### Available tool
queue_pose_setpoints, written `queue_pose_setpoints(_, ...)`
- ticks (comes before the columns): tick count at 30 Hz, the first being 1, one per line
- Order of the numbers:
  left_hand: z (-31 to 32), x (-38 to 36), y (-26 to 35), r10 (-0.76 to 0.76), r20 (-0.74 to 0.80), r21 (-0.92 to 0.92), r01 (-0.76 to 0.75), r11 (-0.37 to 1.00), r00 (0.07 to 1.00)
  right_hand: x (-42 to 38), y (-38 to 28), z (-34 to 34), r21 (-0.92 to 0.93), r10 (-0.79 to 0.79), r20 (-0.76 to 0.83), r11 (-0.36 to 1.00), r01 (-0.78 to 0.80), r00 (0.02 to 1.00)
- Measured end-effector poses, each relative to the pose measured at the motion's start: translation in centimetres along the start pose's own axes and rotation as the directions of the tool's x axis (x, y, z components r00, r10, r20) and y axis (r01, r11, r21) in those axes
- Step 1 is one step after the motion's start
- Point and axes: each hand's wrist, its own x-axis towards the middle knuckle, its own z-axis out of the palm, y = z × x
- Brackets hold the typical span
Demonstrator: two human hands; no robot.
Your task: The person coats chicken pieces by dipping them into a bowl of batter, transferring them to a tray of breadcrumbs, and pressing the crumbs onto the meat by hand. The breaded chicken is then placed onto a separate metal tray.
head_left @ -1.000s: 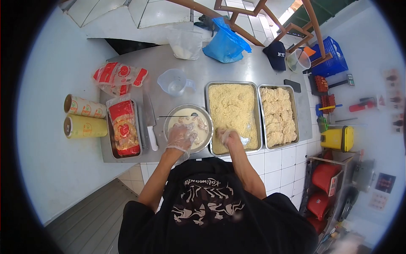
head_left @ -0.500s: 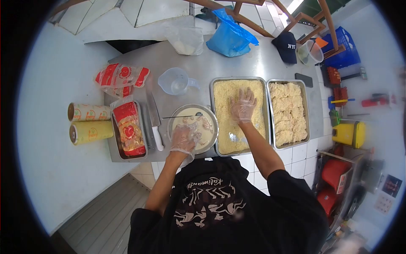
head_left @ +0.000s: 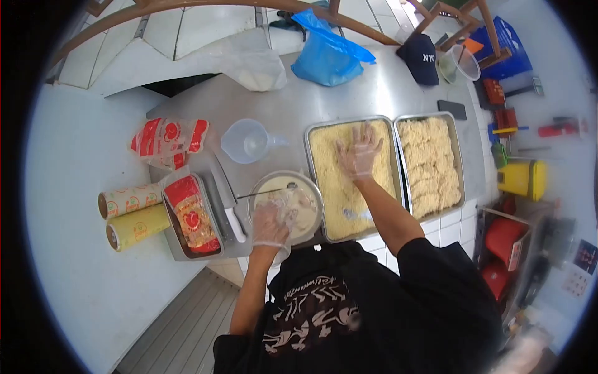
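My left hand point(head_left: 271, 223), in a clear plastic glove, reaches into a round metal bowl point(head_left: 319, 219) of pale batter point(head_left: 305, 219). Its fingers are bent down at the batter, coated, and what they grip is hidden. Pale lumps lie beside them in the liquid. A thin dark-tipped utensil point(head_left: 265, 192) rests across the bowl. My right hand point(head_left: 360, 154), also gloved, lies with fingers spread on yellowish crumbs point(head_left: 333, 181) in a metal tray point(head_left: 308, 156). Farther right, a second metal tray point(head_left: 463, 181) holds crumb-coated pieces point(head_left: 430, 165) in rows.
Left of the bowl lie a white-handled knife point(head_left: 235, 224), a tray point(head_left: 219, 234) with a red-labelled food pack point(head_left: 192, 215), and two rolls point(head_left: 138, 228). Behind stand a plastic measuring jug point(head_left: 246, 142), a blue bag point(head_left: 328, 59) and a cap point(head_left: 420, 59).
The camera view has shifted and tilted slightly. My left hand stays at the batter, with its fingers lower in the bowl. My right hand remains spread on the crumbs.
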Motion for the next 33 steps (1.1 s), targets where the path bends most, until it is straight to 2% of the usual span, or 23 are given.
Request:
queue_pose_setpoints(1, 0.1, 0.2, -0.2, -0.001, 0.015, 0.001, 0.001, 1.000, 1.000, 0.6, -0.3, -0.8, 0.009, -0.006, 0.063, 1.000, 0.005, 0.998)
queue_pose_setpoints(2, -0.3, -0.7, 0.2, -0.085, 0.098, 0.031, 0.082, 0.996, 0.992, -2.1, 0.2, -1.4, 0.008, 0.022, 0.172, 1.000, -0.023, 0.985)
queue_pose_setpoints(3, -0.4, -0.5, 0.4, -0.150, 0.129, 0.071, 0.141, 0.987, 0.980, -2.4, 0.5, -0.4, -0.013, -0.018, 0.046, 1.000, 0.018, 0.999)
queue_pose_setpoints(6, -0.1, -0.3, -0.1, -0.078, 0.039, 0.108, 0.074, 0.991, 0.996, -1.3, 1.0, 1.0, 0.016, 0.014, -0.123, 1.000, -0.012, 0.992)
queue_pose_setpoints(8, -0.3, -1.5, -0.1, -0.126, 0.086, 0.127, 0.114, 0.985, 0.988, -2.8, 1.3, 1.4, 0.045, -0.005, -0.125, 0.999, 0.011, 0.992)
queue_pose_setpoints(10, 0.8, -0.1, -1.8, -0.137, 0.083, 0.150, 0.123, 0.981, 0.987, 0.3, 1.0, 2.1, 0.081, -0.034, -0.188, 0.995, 0.050, 0.982)
queue_pose_setpoints(12, 1.5, -2.3, -3.2, 0.117, 0.026, 0.239, -0.120, 0.964, 0.993, -1.9, 1.0, 0.7, 0.027, -0.029, -0.081, 0.999, 0.031, 0.996)
queue_pose_setpoints(13, 1.3, -2.1, -3.3, 0.093, 0.053, 0.202, -0.102, 0.974, 0.994, -2.8, 0.8, -1.0, 0.057, 0.025, 0.048, 0.998, -0.028, 0.999)
queue_pose_setpoints(14, 0.8, -0.7, -2.1, 0.098, 0.023, 0.199, -0.101, 0.975, 0.995, -3.3, 0.7, -1.0, 0.051, 0.005, 0.026, 0.999, -0.007, 1.000)
queue_pose_setpoints(16, -0.3, -0.2, 0.0, -0.054, 0.006, -0.009, 0.054, 0.998, 0.999, -7.0, 1.3, 0.8, 0.110, -0.142, -0.178, 0.981, 0.163, 0.974)
queue_pose_setpoints(18, 0.7, -0.5, -0.8, -0.025, 0.007, 0.023, 0.025, 0.999, 1.000, -7.7, 0.7, 0.1, 0.092, -0.164, -0.146, 0.980, 0.179, 0.976)
queue_pose_setpoints(20, 1.0, -0.9, -0.7, -0.006, 0.012, 0.057, 0.006, 0.998, 1.000, -7.7, 0.2, -0.9, 0.055, -0.130, 0.178, 0.991, 0.122, 0.975)
queue_pose_setpoints(22, 0.8, 0.0, 0.2, -0.145, 0.136, -0.031, 0.150, 0.988, 0.980, -7.4, -0.2, -0.9, 0.061, -0.123, 0.189, 0.992, 0.113, 0.974)
queue_pose_setpoints(24, 1.3, -0.4, -0.2, -0.083, 0.077, 0.002, 0.083, 0.997, 0.994, -8.2, -0.2, -1.2, 0.059, -0.099, 0.203, 0.994, 0.089, 0.974)
queue_pose_setpoints(26, 1.4, -0.3, -0.3, -0.020, -0.006, 0.029, 0.020, 0.999, 1.000, -7.2, 0.0, -1.4, 0.092, -0.178, -0.014, 0.980, 0.178, 0.984)
queue_pose_setpoints(27, 0.8, -0.5, -0.1, 0.007, 0.035, 0.031, -0.008, 0.999, 0.999, -7.3, 0.9, -0.8, 0.088, -0.186, -0.015, 0.979, 0.186, 0.982)
queue_pose_setpoints(28, 0.3, -0.4, 0.0, 0.035, 0.063, 0.037, -0.038, 0.999, 0.997, -6.8, 2.4, 0.0, 0.510, -0.067, -0.055, 0.856, 0.085, 0.996)
queue_pose_setpoints(29, 0.1, -0.1, 0.4, 0.037, 0.035, 0.041, -0.039, 0.998, 0.999, -5.7, 3.7, 0.4, 0.835, 0.048, -0.039, 0.550, 0.006, 0.998)
queue_pose_setpoints(30, 0.0, 0.0, 1.1, -0.004, -0.008, 0.018, 0.004, 1.000, 1.000, -4.8, 4.6, -1.6, 0.836, 0.031, -0.052, 0.548, 0.026, 0.998)
queue_pose_setpoints(31, -0.1, -0.3, 1.5, -0.050, -0.043, -0.011, 0.049, 0.999, 0.998, -4.2, 5.3, -4.9, 0.657, -0.156, 0.069, 0.750, 0.073, 0.985)
queue_pose_setpoints(32, -0.2, -0.6, 1.5, -0.055, -0.057, -0.011, 0.054, 0.998, 0.997, -4.1, 5.8, -7.0, 0.436, -0.294, 0.231, 0.883, 0.172, 0.928)
queue_pose_setpoints(33, -0.2, -0.6, 1.2, -0.079, -0.027, -0.082, 0.076, 0.994, 0.997, -4.5, 6.2, -7.1, 0.437, -0.308, 0.224, 0.880, 0.187, 0.925)
